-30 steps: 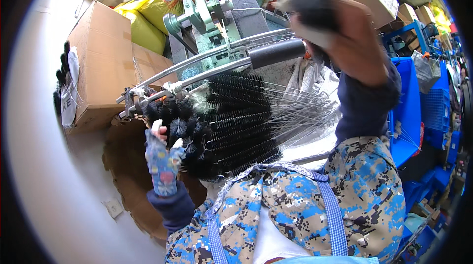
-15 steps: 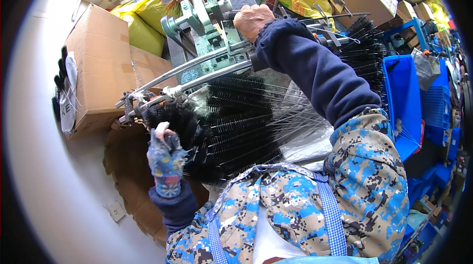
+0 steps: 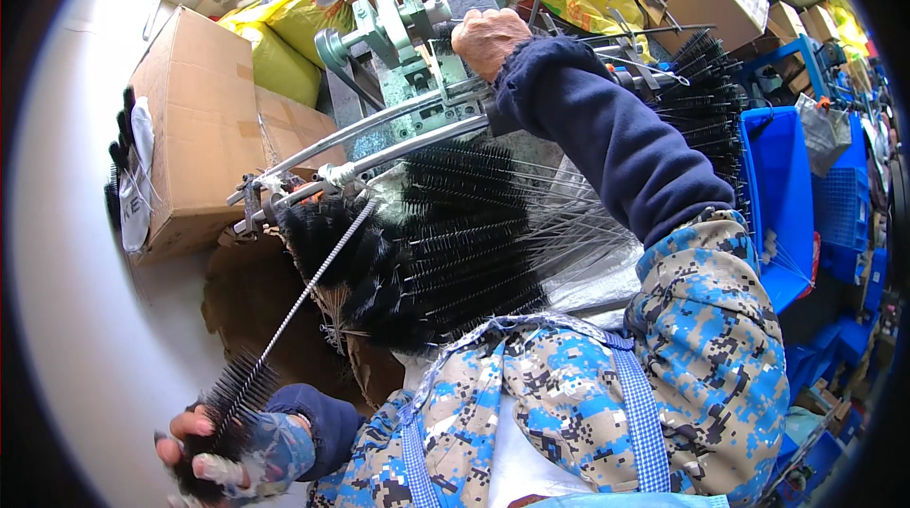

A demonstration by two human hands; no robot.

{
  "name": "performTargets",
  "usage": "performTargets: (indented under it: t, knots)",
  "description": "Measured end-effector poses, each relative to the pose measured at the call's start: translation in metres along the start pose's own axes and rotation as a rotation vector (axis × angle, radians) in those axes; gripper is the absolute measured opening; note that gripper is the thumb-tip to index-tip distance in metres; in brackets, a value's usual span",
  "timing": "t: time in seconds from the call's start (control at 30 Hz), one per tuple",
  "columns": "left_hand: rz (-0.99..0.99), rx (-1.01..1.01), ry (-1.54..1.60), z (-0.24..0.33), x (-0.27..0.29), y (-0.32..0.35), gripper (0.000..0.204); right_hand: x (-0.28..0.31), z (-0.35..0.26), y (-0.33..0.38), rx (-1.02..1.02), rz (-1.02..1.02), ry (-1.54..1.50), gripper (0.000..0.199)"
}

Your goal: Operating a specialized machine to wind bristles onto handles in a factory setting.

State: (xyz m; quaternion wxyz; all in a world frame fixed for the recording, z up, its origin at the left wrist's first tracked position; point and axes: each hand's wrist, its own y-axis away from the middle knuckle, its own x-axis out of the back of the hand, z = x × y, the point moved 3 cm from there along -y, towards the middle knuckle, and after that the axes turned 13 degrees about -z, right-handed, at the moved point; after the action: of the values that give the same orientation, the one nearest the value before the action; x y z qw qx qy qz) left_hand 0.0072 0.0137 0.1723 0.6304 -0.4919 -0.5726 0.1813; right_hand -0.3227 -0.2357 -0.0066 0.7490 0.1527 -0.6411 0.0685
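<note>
My left hand point(image 3: 227, 451), in a patterned fingerless glove, is closed around the black bristles of a twisted-wire brush point(image 3: 248, 385) at the lower left. The brush's bare wire stem slants up and right toward the metal rods of a green machine point(image 3: 403, 81); whether its far end touches them I cannot tell. My bare right hand point(image 3: 491, 39) is closed at the right side of the machine head, its fingers wrapped on a part that they mostly hide. Below the machine lies a thick pile of black wire brushes point(image 3: 464, 233), their wire stems pointing right.
A large cardboard box point(image 3: 204, 119) stands left of the machine, with white gloves point(image 3: 138, 176) beside it. Yellow bags point(image 3: 284, 44) sit behind. More black brushes point(image 3: 706, 96) bunch up at the right, next to a blue bin point(image 3: 777, 195). Brown cardboard point(image 3: 246, 290) lies below the rods.
My left hand has moved down and left from beside the brush pile, and now a wire brush stretches between it and the rods. My right hand has stayed almost still.
</note>
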Motion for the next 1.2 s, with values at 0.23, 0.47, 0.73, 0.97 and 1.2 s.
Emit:
performTargets:
  t: [0.23, 0.47, 0.73, 0.97, 1.2]
  knots:
    - [0.099, 0.757, 1.299, 0.030, -0.071, 0.020, 0.044, -0.008, -0.001, -0.009, 0.039, 0.001, -0.030, 0.020]
    - [-0.247, 0.786, 1.976, 0.005, -0.098, 0.053, 0.036, -0.004, -0.011, -0.010, 0.001, 0.035, 0.132, 0.017]
    - [-0.091, 0.917, 2.057, 0.013, -0.117, 0.072, 0.042, -0.016, 0.010, -0.021, 0.036, 0.159, -0.031, 0.017]
    - [-0.062, 0.712, 1.504, 0.015, -0.100, 0.059, 0.048, -0.026, 0.076, 0.052, -0.231, 0.165, -0.057, 0.031]
    - [-0.121, 0.693, 1.595, 0.032, -0.122, 0.050, 0.045, -0.034, 0.063, 0.051, -0.279, -0.045, -0.382, 0.048]
